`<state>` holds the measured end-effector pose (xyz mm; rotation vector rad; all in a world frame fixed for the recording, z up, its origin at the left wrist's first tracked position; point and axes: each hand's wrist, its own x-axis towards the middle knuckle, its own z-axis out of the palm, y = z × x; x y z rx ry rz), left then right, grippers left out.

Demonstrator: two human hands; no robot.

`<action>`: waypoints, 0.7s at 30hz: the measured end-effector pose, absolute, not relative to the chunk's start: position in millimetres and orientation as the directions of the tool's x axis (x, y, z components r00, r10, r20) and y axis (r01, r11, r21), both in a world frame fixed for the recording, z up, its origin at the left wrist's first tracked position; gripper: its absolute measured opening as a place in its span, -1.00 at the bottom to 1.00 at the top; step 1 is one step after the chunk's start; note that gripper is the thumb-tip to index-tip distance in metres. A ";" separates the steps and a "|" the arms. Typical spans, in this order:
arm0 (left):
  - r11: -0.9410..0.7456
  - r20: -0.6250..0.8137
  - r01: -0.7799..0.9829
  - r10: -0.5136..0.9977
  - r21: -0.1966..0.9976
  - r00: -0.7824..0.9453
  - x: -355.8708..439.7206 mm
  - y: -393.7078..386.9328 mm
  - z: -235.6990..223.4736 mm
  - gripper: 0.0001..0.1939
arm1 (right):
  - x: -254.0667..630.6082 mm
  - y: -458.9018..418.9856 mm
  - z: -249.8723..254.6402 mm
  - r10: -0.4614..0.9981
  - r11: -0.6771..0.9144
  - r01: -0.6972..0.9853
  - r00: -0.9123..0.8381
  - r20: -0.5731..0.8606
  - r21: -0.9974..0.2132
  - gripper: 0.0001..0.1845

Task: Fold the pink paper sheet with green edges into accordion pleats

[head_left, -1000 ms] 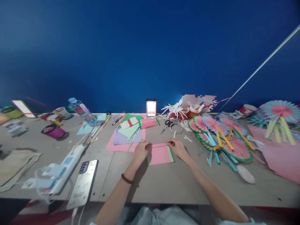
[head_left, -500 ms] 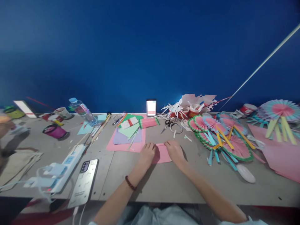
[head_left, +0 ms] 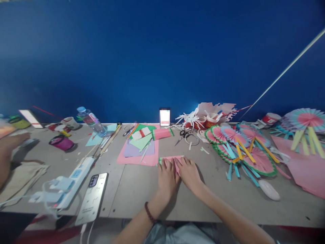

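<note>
A pink sheet of paper point(head_left: 173, 158) with green at its edge lies on the table in front of me, its far edge folded over in a narrow strip. My left hand point(head_left: 167, 176) lies flat on it, fingers stretched out over the fold. Beside it, my right hand point(head_left: 189, 171) presses down on the same sheet, fingers also extended. Between them the two hands cover most of the paper. Beyond the sheet lies a small pleated pink strip with green edges point(head_left: 163, 134).
Scissors point(head_left: 181, 135) and a tape ring point(head_left: 192, 139) lie beyond my right hand. Paper fans point(head_left: 256, 159) spread to the right, near a white mouse point(head_left: 269, 189). At left are a phone point(head_left: 92, 196), a power strip point(head_left: 76, 183), a bottle point(head_left: 92, 122) and another person's hand point(head_left: 12, 144).
Both hands have gone from pinching the sheet's far corners to lying flat over its fold, moving closer together. Another person's arm has come in at the far left.
</note>
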<state>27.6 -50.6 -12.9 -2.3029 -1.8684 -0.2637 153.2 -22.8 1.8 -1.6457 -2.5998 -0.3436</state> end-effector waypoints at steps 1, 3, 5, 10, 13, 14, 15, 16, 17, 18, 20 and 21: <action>-0.202 0.237 0.979 0.951 -0.014 0.200 27.5 -50.0 -12.6 -0.47 | 153.4 -23.7 1.7 0.887 0.410 0.896 -0.435 0.155 0.173 -0.49; -0.203 0.225 0.979 0.954 0.003 0.197 27.0 -48.9 -10.4 -0.49 | 153.5 -25.4 1.3 0.889 0.403 0.896 -0.432 0.152 0.185 -0.48; -0.203 0.198 0.979 0.961 0.034 0.193 26.3 -48.4 -6.2 -0.50 | 153.7 -26.5 2.0 0.893 0.402 0.901 -0.425 0.146 0.165 -0.47; -0.240 0.128 0.960 0.966 0.144 0.222 13.6 -43.6 5.3 -0.53 | 158.8 -19.6 13.3 0.906 0.421 0.907 -0.419 0.052 -0.019 -0.50; -0.261 0.067 0.947 0.965 0.185 0.253 -6.7 -29.8 8.9 -0.54 | 166.3 -5.8 22.5 0.930 0.359 0.924 -0.366 -0.031 -0.136 -0.57; -0.270 0.072 0.936 0.963 0.224 0.260 -14.8 -23.0 9.3 -0.55 | 169.1 -0.2 25.1 0.935 0.341 0.927 -0.352 -0.049 -0.154 -0.62; -0.284 0.080 0.916 0.959 0.282 0.272 -22.7 -15.5 9.4 -0.57 | 171.8 5.4 27.3 0.938 0.328 0.930 -0.341 -0.058 -0.167 -0.66; -0.285 0.077 0.893 0.958 0.348 0.276 -30.2 -7.6 9.0 -0.59 | 174.2 10.6 29.3 0.941 0.317 0.932 -0.332 -0.061 -0.178 -0.69; -0.285 0.076 0.867 0.957 0.409 0.279 -36.7 0.2 8.3 -0.61 | 176.1 15.2 31.2 0.943 0.311 0.932 -0.326 -0.059 -0.188 -0.70; -0.288 0.084 0.840 0.956 0.460 0.281 -42.0 7.4 7.3 -0.62 | 177.5 19.1 32.9 0.945 0.304 0.932 -0.321 -0.059 -0.200 -0.71; -0.283 0.094 0.798 0.956 0.532 0.277 -48.4 18.8 4.5 -0.67 | 178.5 24.4 36.2 0.947 0.294 0.929 -0.314 -0.060 -0.224 -0.73; -0.282 0.099 0.785 0.957 0.552 0.274 -49.6 22.6 2.9 -0.69 | 178.3 26.1 37.6 0.947 0.293 0.927 -0.315 -0.062 -0.235 -0.73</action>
